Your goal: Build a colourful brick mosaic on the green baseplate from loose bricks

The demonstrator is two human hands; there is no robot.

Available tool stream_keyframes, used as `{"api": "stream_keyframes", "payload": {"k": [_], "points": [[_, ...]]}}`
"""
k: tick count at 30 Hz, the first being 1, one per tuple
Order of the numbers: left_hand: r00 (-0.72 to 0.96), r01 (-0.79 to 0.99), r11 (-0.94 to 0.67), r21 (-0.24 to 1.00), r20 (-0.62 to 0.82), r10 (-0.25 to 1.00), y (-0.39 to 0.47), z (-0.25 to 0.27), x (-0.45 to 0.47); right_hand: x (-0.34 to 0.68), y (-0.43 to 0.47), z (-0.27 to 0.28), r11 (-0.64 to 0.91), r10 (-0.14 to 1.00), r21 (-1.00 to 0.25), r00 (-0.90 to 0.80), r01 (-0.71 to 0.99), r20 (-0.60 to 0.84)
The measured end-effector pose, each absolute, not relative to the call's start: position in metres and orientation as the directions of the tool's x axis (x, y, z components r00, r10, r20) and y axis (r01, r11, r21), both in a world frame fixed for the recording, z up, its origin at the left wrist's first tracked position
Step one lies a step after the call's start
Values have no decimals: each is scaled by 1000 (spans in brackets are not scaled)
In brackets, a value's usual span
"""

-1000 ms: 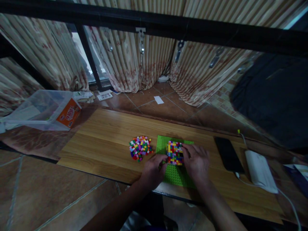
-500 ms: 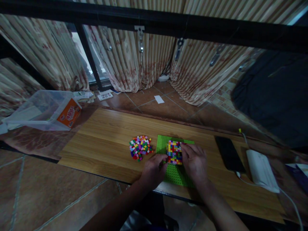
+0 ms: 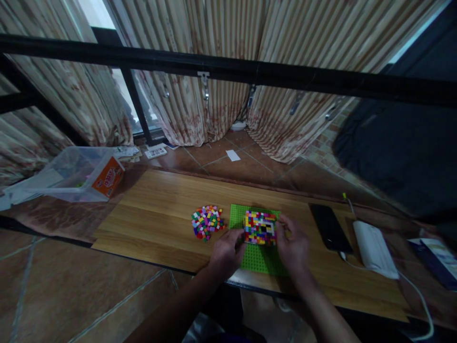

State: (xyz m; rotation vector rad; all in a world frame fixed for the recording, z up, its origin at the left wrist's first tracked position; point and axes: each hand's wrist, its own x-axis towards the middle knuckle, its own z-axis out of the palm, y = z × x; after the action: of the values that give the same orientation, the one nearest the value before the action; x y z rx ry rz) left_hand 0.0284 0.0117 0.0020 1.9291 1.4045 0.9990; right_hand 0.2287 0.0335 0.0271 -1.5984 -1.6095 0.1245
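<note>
My left hand (image 3: 227, 250) and right hand (image 3: 294, 244) are touching opposite edges of the brick block (image 3: 258, 227) over the green baseplate (image 3: 262, 261); whether they are gripping, I cannot tell. Loose bricks (image 3: 206, 222) are lying left of the baseplate, a phone (image 3: 330, 227) and white device (image 3: 375, 248) right.

The brick block (image 3: 260, 227) is a mosaic of red, yellow, blue, purple, white, pink, orange and green, with a black patch right of its middle, against a bright green studded baseplate (image 3: 264, 261). The loose bricks (image 3: 207, 222) mix pink, white, green, orange, purple, yellow and red on a honey-brown wood-grained board (image 3: 160, 200). Beige-and-brown striped curtains (image 3: 228, 33) carry reddish blotches; pale lines grid the reddish-brown floor tiles (image 3: 89, 281).
</note>
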Motion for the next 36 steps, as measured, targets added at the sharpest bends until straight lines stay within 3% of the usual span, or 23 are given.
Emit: {"api": "stream_keyframes", "payload": {"k": [7, 12, 15, 19, 23, 27, 36], "points": [[210, 601, -316, 734, 236, 949, 15, 1, 31, 227, 9, 9, -30, 924, -713, 291, 701, 248], [228, 631, -303, 714, 202, 952, 21, 7, 36, 230, 1, 7, -77, 915, -676, 321, 733, 243], [242, 610, -318, 726, 211, 947, 17, 13, 34, 227, -1, 18, -41, 883, -623, 320, 781, 343], [157, 576, -315, 754, 276, 948, 0, 19, 12, 196, -3, 42, 174, 858, -567, 159, 805, 489], [-30, 605, -210, 768, 286, 958, -12, 23, -33, 143, 6, 54, 369, 905, -590, -134, 719, 403], [-107, 655, -142, 743, 276, 955, -14, 24, -70, 94, 38, 49, 405, 913, -600, -265, 689, 311], [-57, 647, -157, 746, 253, 966, -16, 17, -76, 44, 89, 28, 408, 913, -453, -357, 793, 196]]}}
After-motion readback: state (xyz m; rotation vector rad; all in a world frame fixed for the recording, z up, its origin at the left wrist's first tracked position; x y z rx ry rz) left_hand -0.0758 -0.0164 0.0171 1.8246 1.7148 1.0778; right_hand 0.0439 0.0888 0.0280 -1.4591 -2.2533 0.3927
